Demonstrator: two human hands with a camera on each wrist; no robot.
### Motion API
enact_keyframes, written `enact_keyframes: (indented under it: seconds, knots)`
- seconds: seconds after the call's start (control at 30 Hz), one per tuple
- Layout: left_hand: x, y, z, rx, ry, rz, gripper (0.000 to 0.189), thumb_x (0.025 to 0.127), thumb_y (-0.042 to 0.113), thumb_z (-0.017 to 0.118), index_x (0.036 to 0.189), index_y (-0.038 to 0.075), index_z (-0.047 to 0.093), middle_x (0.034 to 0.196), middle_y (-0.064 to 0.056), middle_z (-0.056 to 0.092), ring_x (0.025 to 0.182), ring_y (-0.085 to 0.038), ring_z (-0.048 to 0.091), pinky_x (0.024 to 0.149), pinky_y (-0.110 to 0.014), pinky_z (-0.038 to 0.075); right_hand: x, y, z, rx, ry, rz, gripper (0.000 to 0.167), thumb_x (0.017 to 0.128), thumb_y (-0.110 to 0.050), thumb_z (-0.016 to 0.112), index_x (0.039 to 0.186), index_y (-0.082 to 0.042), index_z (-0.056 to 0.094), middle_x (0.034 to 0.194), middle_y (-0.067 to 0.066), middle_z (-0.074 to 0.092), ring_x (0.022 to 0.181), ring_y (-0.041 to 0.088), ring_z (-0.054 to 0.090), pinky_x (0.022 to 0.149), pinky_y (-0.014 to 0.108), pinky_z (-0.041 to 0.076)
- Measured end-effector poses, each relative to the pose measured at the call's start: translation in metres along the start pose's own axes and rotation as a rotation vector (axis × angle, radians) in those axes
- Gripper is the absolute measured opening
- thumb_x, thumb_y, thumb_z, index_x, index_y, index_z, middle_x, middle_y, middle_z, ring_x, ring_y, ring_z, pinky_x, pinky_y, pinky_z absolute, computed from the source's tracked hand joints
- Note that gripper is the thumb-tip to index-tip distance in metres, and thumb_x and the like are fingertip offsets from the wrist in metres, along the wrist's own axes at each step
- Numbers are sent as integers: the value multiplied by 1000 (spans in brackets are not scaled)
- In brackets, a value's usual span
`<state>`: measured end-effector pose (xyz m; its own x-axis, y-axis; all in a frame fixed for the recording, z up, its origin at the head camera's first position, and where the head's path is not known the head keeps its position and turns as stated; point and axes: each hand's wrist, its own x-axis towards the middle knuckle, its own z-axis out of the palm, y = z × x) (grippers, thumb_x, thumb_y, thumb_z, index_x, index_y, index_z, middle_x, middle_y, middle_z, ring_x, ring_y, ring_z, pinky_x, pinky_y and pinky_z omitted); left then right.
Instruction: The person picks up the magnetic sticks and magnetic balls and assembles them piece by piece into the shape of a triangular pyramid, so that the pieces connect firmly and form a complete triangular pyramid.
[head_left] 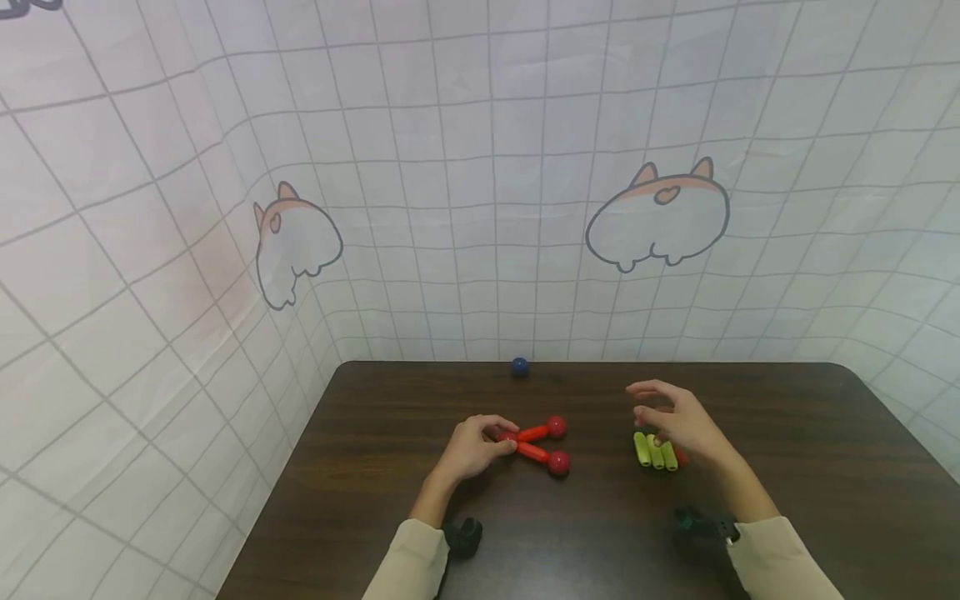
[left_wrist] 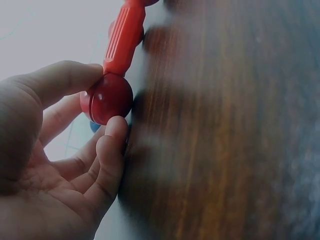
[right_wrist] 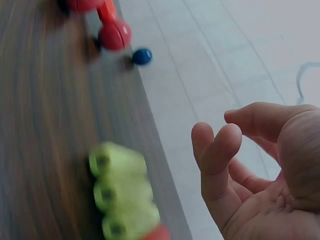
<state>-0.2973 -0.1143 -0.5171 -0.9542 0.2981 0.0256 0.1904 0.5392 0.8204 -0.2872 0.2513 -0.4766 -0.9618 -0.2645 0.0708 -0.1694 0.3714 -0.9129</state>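
Observation:
My left hand [head_left: 474, 450] pinches a red ball [left_wrist: 111, 99] between thumb and fingers. Two orange-red ribbed rods [head_left: 534, 452] spread from that ball in a V on the table, each ending in another red ball [head_left: 558, 463]. Over to the right, my right hand [head_left: 678, 421] hovers with bent, parted fingers and nothing between them. Just below it in the head view lie several yellow-green tubes [head_left: 642, 449] side by side, with a red piece [head_left: 682, 455] at their right end, partly hidden by the hand and wrist.
A small blue ball [head_left: 520, 367] sits at the far edge of the dark wooden table [head_left: 420, 392]. White gridded cloth [head_left: 465, 208] hangs behind the table and along its left side. Dark wrist devices [head_left: 464, 538] are worn on both forearms.

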Motion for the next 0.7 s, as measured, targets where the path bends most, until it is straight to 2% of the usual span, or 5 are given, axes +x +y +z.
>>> enact_keyframes:
  seconds: [0.17,0.3,0.5,0.7]
  knots:
    - [0,1,1,6,13,7,19,90,22,79,109,22,78,99,-2,73,78,-13,64,70,-31,50,-19,15,-26,-40,53,47,47,102,-19,63,144,-2,50,141,32,49,95,22,71,60,37,56]
    - [0,1,0,10,19,11,19,89,22,80,109,21,78,100,-3,74,79,-13,64,70,-32,50,-31,24,-37,-63,70,80,50,102,-20,64,145,0,49,139,32,50,92,17,71,59,37,56]
    - [1,0,1,9,24,11,20,89,21,80,108,19,78,100,-4,74,78,-14,64,69,-32,50,-40,37,-36,-124,33,165,49,101,-20,66,143,1,51,123,25,60,86,20,68,59,36,54]
    - [2,0,2,4,22,12,19,89,21,80,108,20,78,100,-5,74,78,-14,64,69,-32,50,-40,46,-32,-239,17,179,42,100,-21,67,136,-3,58,106,13,62,62,14,51,52,30,48]
